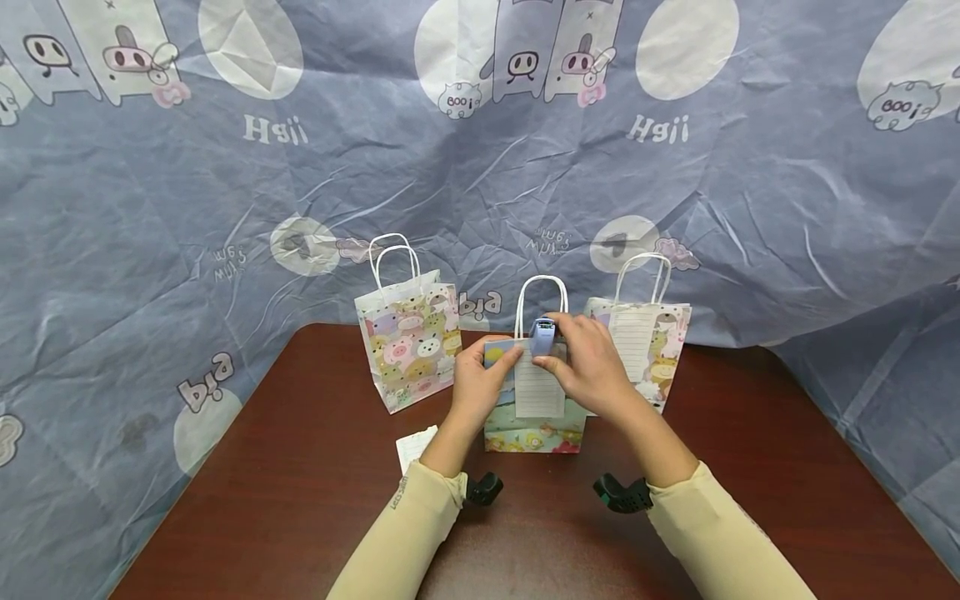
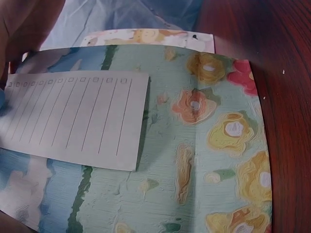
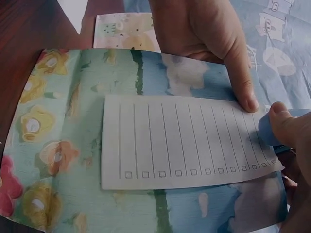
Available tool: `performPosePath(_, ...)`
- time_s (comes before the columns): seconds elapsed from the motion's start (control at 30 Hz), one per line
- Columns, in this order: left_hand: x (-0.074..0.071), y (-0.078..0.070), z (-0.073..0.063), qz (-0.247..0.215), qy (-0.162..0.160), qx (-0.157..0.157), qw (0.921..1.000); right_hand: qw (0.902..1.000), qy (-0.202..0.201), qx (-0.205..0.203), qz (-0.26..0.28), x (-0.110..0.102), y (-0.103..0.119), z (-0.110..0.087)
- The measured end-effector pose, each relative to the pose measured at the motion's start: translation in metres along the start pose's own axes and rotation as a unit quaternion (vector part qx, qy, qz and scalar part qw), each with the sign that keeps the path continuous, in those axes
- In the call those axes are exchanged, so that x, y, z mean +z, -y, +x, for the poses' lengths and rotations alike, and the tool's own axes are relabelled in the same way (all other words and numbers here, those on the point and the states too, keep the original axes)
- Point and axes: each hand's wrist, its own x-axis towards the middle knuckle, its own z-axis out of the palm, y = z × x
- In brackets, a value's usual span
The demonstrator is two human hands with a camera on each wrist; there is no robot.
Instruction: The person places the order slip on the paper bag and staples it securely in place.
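Observation:
A small paper bag (image 1: 501, 440) with flowers, blue sky and white handles stands in the middle. Against its front lies a lined checklist sheet (image 3: 194, 145), with small boxes along one edge. My left hand (image 1: 480, 379) pinches the sheet and the bag at the top edge, its thumb on the paper. In my right hand (image 1: 592, 358) is a small blue stapler (image 1: 543, 336), gripped between thumb and fingers, its front end over the top of sheet and bag. The right wrist view shows the stapler's blue body (image 3: 272, 127) at the sheet's top edge.
An animal-print bag (image 1: 408, 346) stands at the back left. Behind my right hand is another animal-print bag (image 1: 667, 342) with a lined sheet (image 1: 632, 342) on its front. A white paper pad (image 1: 414, 446) lies on the dark wooden table (image 1: 315, 467) by my left wrist.

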Motion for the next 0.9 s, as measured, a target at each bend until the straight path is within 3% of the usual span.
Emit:
performPosePath(0.47, -0.004, 0.001, 0.0, -0.016, 0.013, 0.036, 0.9992, 0.9973, -0.035, -0.016, 0.063, 0.001, -0.001, -0.001)
performPosePath(0.9, -0.013, 0.0, 0.005, -0.017, 0.001, 0.012, 0.9998, 0.9882, -0.026, -0.012, 0.151, -0.013, 0.0, -0.01)
